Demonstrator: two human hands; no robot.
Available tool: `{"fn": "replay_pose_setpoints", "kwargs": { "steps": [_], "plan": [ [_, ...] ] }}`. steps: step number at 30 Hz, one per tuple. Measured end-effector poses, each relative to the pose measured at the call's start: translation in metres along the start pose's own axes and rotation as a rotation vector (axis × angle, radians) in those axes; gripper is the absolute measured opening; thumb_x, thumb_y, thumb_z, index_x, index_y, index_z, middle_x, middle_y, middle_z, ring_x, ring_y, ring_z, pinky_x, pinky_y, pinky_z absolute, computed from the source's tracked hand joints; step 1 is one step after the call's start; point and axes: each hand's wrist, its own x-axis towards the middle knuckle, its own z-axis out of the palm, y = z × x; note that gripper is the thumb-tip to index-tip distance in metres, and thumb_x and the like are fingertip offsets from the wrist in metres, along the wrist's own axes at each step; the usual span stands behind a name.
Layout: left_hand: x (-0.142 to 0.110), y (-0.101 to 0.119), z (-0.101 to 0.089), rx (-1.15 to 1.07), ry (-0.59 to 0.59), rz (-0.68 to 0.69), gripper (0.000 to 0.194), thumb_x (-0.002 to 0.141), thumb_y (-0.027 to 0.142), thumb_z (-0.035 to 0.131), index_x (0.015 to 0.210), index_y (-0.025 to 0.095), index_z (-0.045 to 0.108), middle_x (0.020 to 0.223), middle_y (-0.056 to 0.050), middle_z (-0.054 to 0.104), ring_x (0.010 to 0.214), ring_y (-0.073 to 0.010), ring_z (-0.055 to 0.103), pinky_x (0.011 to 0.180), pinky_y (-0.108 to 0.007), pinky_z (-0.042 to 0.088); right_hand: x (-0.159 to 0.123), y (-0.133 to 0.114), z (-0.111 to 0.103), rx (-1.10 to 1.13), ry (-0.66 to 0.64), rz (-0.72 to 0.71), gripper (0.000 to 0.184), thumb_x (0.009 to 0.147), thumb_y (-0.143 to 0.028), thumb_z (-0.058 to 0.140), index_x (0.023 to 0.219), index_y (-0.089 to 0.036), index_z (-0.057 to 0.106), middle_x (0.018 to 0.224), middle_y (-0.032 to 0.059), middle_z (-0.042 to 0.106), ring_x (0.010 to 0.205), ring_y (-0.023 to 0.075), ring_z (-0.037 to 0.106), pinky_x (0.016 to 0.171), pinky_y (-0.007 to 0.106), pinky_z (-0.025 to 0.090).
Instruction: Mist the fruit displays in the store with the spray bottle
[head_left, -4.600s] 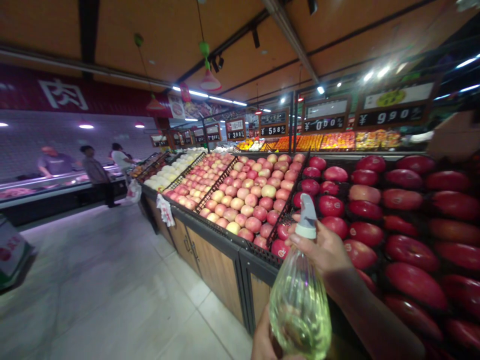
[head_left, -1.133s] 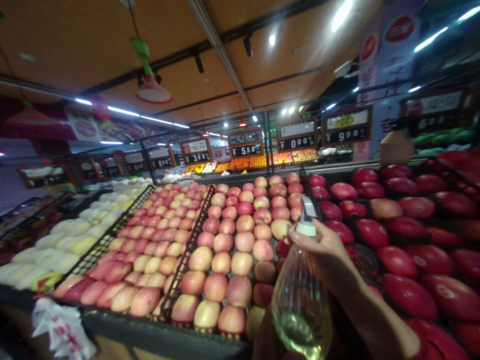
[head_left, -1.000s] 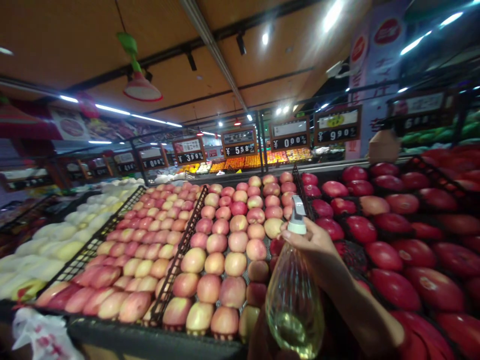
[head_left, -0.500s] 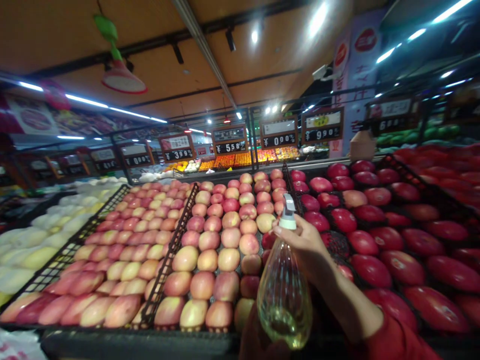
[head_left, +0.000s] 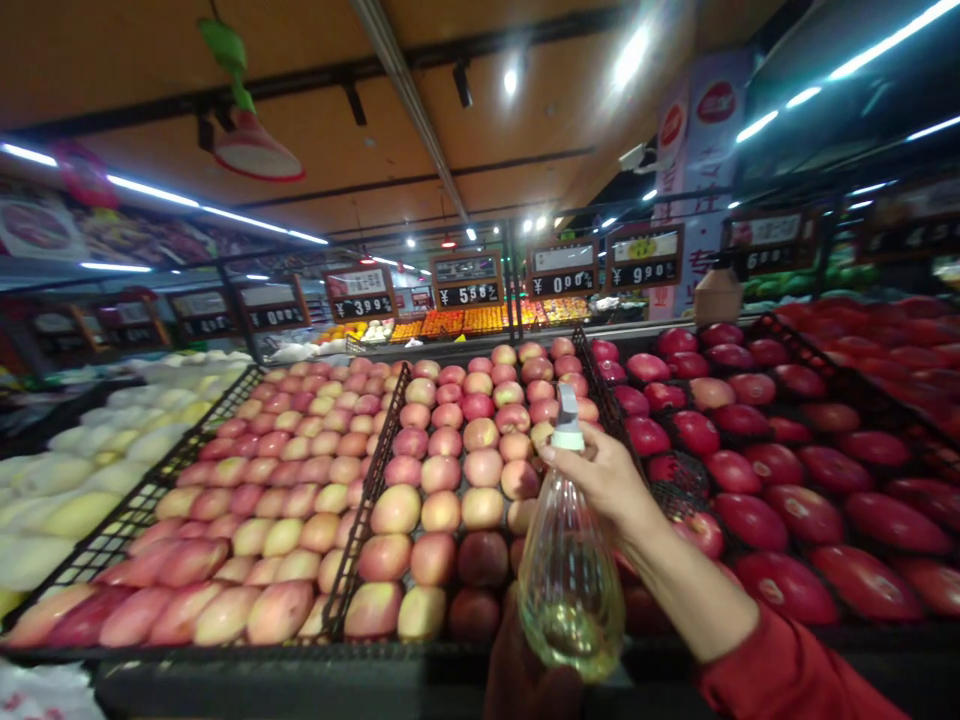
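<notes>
My right hand [head_left: 600, 480] is wrapped round the neck of a clear spray bottle [head_left: 568, 580], just under its white trigger head [head_left: 568, 420]. The bottle holds a little pale liquid at the bottom. My left hand [head_left: 525, 680] cups the bottle's base from below, only partly in view at the frame's bottom edge. The nozzle points out over the pink-yellow apples [head_left: 450, 470], near the divider beside the dark red apples [head_left: 750, 480].
Black wire dividers [head_left: 367, 490] split the slanted fruit stand into bins. Pale yellow-white fruit [head_left: 90, 460] lies at far left. Price signs [head_left: 465, 285] hang behind the stand, with orange fruit [head_left: 465, 322] beyond. A white plastic bag [head_left: 37, 690] hangs at the lower left corner.
The view has swung from the aisle toward the stand and closer. Both hands have kept hold of the bottle, which has drifted slightly left and now sits over the pink apples.
</notes>
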Motion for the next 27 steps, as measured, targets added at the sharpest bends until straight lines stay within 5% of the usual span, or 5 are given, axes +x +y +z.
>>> {"fn": "replay_pose_setpoints", "kwargs": {
  "steps": [8,13,17,22,27],
  "plan": [
    [-0.018,-0.001,-0.024,-0.098,0.038,0.088,0.046,0.091,0.050,0.059,0.123,0.016,0.062,0.122,-0.010,0.068,0.109,-0.0253,0.066,0.095,-0.048,0.055,-0.007,0.012,0.040,0.055,-0.125,0.042,0.041,0.060,-0.044,0.088,0.084,-0.019,0.066,0.067,-0.0018,0.067,0.057,0.0171,0.060,0.056,0.030,0.045],
    [-0.026,-0.006,-0.040,-0.161,0.020,0.162,0.083,0.066,0.073,0.072,0.127,0.016,0.061,0.116,-0.013,0.074,0.107,-0.0304,0.069,0.095,-0.047,0.054,-0.010,0.018,0.065,0.036,-0.247,0.041,0.039,0.060,-0.041,0.089,0.082,-0.018,0.066,0.067,-0.0016,0.068,0.059,0.0171,0.060,0.058,0.030,0.045],
    [-0.039,-0.011,-0.053,-0.176,0.091,0.172,0.072,0.069,0.065,0.076,0.125,0.020,0.065,0.125,-0.012,0.074,0.118,-0.0328,0.067,0.102,-0.041,0.050,-0.015,0.022,0.083,0.006,-0.321,0.033,0.033,0.072,-0.035,0.086,0.091,-0.016,0.067,0.075,-0.0012,0.069,0.065,0.0172,0.063,0.061,0.030,0.049],
    [-0.058,-0.020,-0.065,-0.214,0.162,0.145,0.061,0.068,0.060,0.080,0.116,0.023,0.068,0.127,-0.010,0.073,0.120,-0.0330,0.066,0.102,-0.039,0.051,-0.029,0.023,0.098,0.000,-0.421,0.041,0.032,0.098,-0.031,0.064,0.127,-0.018,0.062,0.127,0.0093,0.065,0.104,0.0251,0.068,0.086,0.046,0.059],
    [-0.071,-0.033,-0.077,-0.160,0.207,0.142,0.066,0.066,0.061,0.080,0.120,0.024,0.068,0.123,-0.011,0.074,0.116,-0.0344,0.068,0.101,-0.042,0.051,-0.040,0.023,0.112,0.046,-0.508,0.073,0.030,0.097,-0.031,0.067,0.124,-0.017,0.063,0.122,0.0085,0.067,0.098,0.0237,0.069,0.082,0.043,0.059]
  ]
}}
